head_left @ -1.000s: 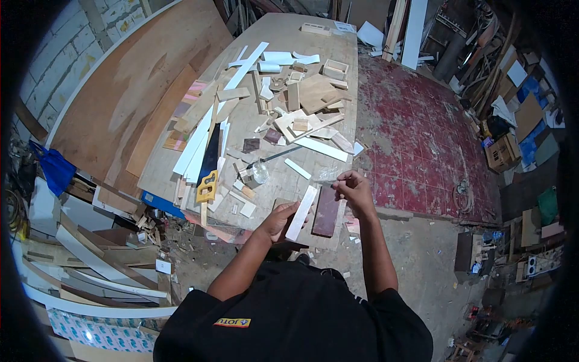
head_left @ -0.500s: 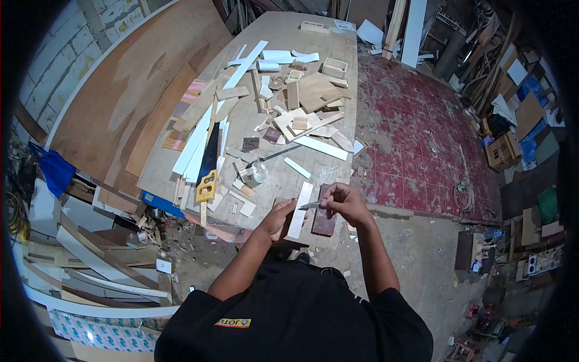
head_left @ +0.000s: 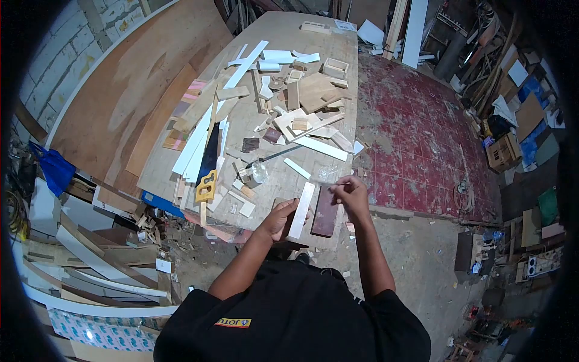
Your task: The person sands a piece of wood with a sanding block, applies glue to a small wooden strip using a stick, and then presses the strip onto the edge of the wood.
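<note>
My left hand [head_left: 281, 219] is closed around a narrow pale wooden strip [head_left: 301, 211], which stands tilted near the front edge of the workbench. My right hand [head_left: 351, 196] pinches a thin pointed blade [head_left: 326, 183], blurred and mostly hidden by the fingers. The blade is apart from the strip, a little beyond and to the right of its far end. Between the two hands lies a dark reddish-brown flat block [head_left: 324, 216] on the bench, with my right fingers just over its far right corner.
On the workbench [head_left: 271, 27] are a handsaw [head_left: 208, 172] with a yellow handle, a small clear container [head_left: 259, 172] and a heap of wood offcuts [head_left: 316, 90]. White strips lie along the left side. A large plywood sheet [head_left: 132, 78] leans at left.
My right hand has moved away from the strip, slightly up and right, taking the blade off its face. The strip has turned a little in my left hand.
</note>
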Available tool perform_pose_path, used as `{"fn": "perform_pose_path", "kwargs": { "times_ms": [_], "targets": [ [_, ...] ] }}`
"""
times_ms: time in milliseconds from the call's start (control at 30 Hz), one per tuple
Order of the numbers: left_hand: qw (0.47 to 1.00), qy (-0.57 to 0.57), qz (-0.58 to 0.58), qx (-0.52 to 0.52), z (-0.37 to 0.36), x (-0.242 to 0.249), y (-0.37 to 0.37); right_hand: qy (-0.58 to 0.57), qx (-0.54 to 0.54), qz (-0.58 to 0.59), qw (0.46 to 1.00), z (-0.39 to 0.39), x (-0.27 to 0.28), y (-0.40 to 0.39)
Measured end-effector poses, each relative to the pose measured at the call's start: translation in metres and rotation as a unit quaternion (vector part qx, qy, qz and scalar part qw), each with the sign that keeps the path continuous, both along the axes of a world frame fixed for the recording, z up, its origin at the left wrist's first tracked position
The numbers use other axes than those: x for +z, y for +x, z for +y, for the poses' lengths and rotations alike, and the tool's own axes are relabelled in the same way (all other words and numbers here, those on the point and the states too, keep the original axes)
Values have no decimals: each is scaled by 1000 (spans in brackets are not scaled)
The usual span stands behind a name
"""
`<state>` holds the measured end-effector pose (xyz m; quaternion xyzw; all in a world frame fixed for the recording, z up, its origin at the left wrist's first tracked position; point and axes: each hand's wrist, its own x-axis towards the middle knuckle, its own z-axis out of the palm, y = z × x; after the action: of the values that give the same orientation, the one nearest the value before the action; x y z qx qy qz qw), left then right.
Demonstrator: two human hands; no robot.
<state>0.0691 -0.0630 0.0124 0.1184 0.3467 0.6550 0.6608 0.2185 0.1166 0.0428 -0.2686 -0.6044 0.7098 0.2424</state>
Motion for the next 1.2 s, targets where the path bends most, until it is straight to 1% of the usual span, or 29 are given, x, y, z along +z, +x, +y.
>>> {"fn": "perform_pose_path", "kwargs": {
  "times_ms": [33,100,200,233,300,333,367,433,500,567,600,633,700,733,767,833,867,900,967,1000,1033,1067,1100,1167,1200],
  "targets": [
    [1000,0,-1,-1,0,1,0,-9,-95,-10,995,3,-1,0],
    [1000,-5,1,3,1,1,0,-5,-91,-4,996,4,1,3],
    [1000,-13,1,-1,-1,1,-1,-44,82,66,993,-7,4,7],
    [1000,-13,2,-6,-1,1,-1,-44,81,66,994,-7,2,7],
    [1000,-5,-6,-6,-1,3,1,-10,100,19,995,-7,-1,4],
    [1000,3,-13,-5,-1,4,1,2,33,-20,999,-5,2,3],
    [1000,3,-13,-5,-1,4,1,2,33,-20,999,-2,0,2],
    [1000,-5,9,-8,-2,4,0,-19,-74,20,997,3,-3,0],
    [1000,-3,-2,-6,-3,4,0,-28,-51,38,998,-1,-2,3],
    [1000,-1,-14,-6,-3,4,1,5,117,49,992,-6,3,7],
    [1000,5,-15,-9,-4,4,1,26,145,46,988,-8,3,6],
    [1000,11,-15,-12,-4,4,0,27,146,47,988,-8,3,4],
    [1000,3,-6,-7,-5,3,1,47,-9,-4,999,-4,1,-1],
    [1000,-6,2,-4,-5,3,1,30,-65,2,997,0,0,-3],
    [1000,-5,2,-4,-5,3,1,30,-64,3,997,2,-2,-1],
    [1000,4,10,-12,-6,3,0,11,-29,43,999,-1,5,0],
    [1000,3,10,-12,-8,2,-1,-13,22,63,998,-4,7,2],
    [1000,2,5,-13,-8,3,0,-13,21,62,998,-5,7,4],
    [1000,2,1,-15,-8,6,1,-1,166,28,986,-7,8,7],
    [1000,1,5,-19,-8,7,0,4,127,2,992,-7,10,4],
    [1000,-1,9,-23,-9,7,1,4,128,2,992,-3,5,2],
    [1000,-1,9,-23,-9,6,0,-6,19,8,1000,2,-5,-1],
    [1000,2,11,-26,-9,4,-1,-15,-90,13,996,5,-6,-3],
    [1000,5,13,-28,-9,0,-1,-22,-105,25,994,6,-6,0],
    [1000,4,9,-24,-8,0,-1,-19,-31,54,998,4,-4,2]
  ]
}}
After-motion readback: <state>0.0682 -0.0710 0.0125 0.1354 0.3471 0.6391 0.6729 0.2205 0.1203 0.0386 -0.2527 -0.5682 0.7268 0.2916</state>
